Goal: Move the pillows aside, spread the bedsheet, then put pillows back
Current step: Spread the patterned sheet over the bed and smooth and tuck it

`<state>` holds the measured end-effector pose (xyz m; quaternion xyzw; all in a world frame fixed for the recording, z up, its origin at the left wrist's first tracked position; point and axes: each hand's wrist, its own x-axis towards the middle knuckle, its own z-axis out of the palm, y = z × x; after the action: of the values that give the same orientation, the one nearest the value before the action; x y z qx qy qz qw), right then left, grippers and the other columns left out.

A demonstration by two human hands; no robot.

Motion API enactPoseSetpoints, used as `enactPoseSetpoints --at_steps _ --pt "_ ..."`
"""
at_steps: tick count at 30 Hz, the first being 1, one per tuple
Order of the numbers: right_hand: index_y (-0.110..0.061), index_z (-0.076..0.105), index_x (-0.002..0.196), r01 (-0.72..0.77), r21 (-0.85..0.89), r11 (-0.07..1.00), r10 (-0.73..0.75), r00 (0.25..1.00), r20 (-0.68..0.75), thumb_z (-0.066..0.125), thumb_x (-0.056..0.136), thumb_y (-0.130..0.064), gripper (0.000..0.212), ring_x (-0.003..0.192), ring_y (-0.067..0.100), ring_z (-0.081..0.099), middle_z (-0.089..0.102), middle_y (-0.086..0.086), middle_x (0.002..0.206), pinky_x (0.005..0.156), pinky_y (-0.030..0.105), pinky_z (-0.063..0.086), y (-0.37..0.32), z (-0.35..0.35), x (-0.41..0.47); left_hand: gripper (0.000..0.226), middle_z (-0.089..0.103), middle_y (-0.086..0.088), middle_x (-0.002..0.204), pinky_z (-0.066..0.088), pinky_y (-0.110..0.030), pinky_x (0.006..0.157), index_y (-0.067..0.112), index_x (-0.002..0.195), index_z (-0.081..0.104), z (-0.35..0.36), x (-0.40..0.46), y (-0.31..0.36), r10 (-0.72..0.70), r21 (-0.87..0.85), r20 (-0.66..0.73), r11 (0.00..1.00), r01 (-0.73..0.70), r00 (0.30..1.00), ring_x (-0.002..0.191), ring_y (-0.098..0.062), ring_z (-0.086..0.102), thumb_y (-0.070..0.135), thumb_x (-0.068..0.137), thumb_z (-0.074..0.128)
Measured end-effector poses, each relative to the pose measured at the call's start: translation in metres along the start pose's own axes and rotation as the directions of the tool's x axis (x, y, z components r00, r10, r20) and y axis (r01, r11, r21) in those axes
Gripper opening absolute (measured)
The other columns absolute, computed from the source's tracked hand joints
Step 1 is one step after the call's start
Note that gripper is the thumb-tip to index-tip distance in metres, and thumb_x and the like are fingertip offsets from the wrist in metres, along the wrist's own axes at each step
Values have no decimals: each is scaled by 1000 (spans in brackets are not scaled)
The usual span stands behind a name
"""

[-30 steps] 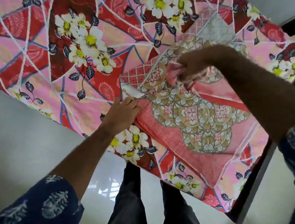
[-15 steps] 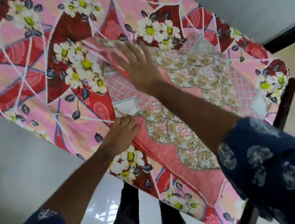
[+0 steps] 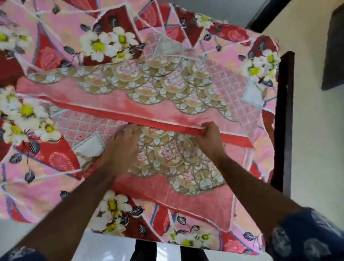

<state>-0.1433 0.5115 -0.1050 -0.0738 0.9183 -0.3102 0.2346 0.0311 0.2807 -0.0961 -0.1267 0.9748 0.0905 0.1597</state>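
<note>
Pillow (image 3: 175, 163) lies flat on bed (image 3: 43, 47) near its front edge, long axis upper-left to lower-right. Right hand (image 3: 208, 135) fingers clamped on its red hem; left hand (image 3: 123, 146) fingers together, pressing it.

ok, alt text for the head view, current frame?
Seen from above, a person's left hand and right hand grip the red folded edge of a pink patterned bedsheet, part unfolded on a floral-covered bed. Dark bed frame at right; no pillows visible.

The pink-and-red floral bedsheet (image 3: 102, 45) lay spread over the bed. A salmon, scallop-patterned pillow cover (image 3: 175, 157) lay flat on it, its red-edged flap folded open.
</note>
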Motion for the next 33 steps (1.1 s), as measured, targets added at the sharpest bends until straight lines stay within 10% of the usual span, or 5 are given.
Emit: enactPoseSetpoints --at_steps 4,9,22,28,33 --pt "-14 50 123 -124 -275 953 39 955 -295 66 71 -9 55 108 34 52 50 11 120 88 46 44 10 -31 12 61 42 -16 150 49 -57 95 11 141 45 -17 32 24 44 113 47 992 -49 998 116 -42 59 15 84 66" --pt "-21 33 150 51 -581 813 -53 998 13 70 76 -55 89 135 43 39 35 15 154 107 59 39 91 -74 17 76 39 -13 156 52 -54 88 14 147 41 -17 59 77 32 287 122 955 -66 992 113 -38 60 29 79 74" --pt "-11 30 151 241 -657 715 -254 964 77 50 86 -46 76 133 48 38 29 21 158 99 61 41 125 -73 22 54 53 -11 131 44 -47 91 15 140 43 -25 139 124 72 399 -74 916 -37 995 111 -30 51 22 91 64" --pt "-13 41 140 241 -642 728 -280 959 43 58 83 -40 65 125 42 43 36 16 152 95 57 41 118 -73 27 53 44 -8 138 40 -50 104 20 134 38 -23 138 119 219 516 132 817 -256 967 119 -27 47 30 89 64" --pt "-10 44 135 242 -668 703 -308 951 21 59 83 -22 55 116 38 49 40 15 148 87 51 42 109 -71 27 62 54 -5 131 45 -46 95 18 138 35 -18 134 105 112 545 87 826 -141 990 113 -25 56 30 87 67"
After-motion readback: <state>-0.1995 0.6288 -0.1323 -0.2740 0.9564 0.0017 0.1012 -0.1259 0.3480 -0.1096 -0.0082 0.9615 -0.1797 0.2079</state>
